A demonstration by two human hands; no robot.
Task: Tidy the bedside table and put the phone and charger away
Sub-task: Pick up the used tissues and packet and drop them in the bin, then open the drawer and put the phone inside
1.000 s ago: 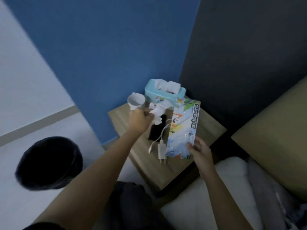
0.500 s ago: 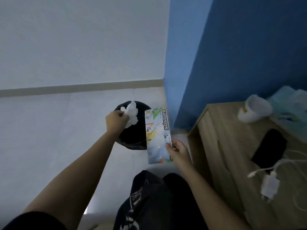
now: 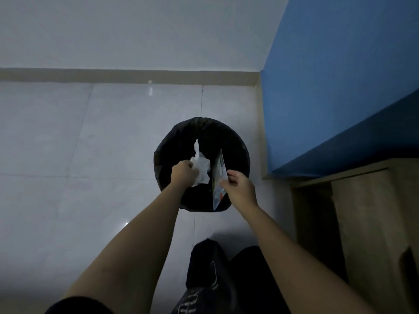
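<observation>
A round bin lined with a black bag [image 3: 240, 146] stands on the pale tiled floor. Both my hands hover over its mouth. My left hand [image 3: 183, 172] is closed on a crumpled white tissue [image 3: 200, 167]. My right hand [image 3: 238, 188] pinches the colourful scissors packaging [image 3: 218, 180], which is turned edge-on and hangs down into the bin's opening. The phone and charger are out of view.
The wooden bedside table [image 3: 371, 214] shows only its side and corner at the right edge, against the blue wall [image 3: 335, 87]. A beige skirting strip [image 3: 113, 75] runs along the white wall. My dark-clothed knees [image 3: 213, 279] are at the bottom.
My view swung left from the table to the bin. Both hands carried the tissue and the scissors packaging over the bin's mouth, and the packaging has turned edge-on.
</observation>
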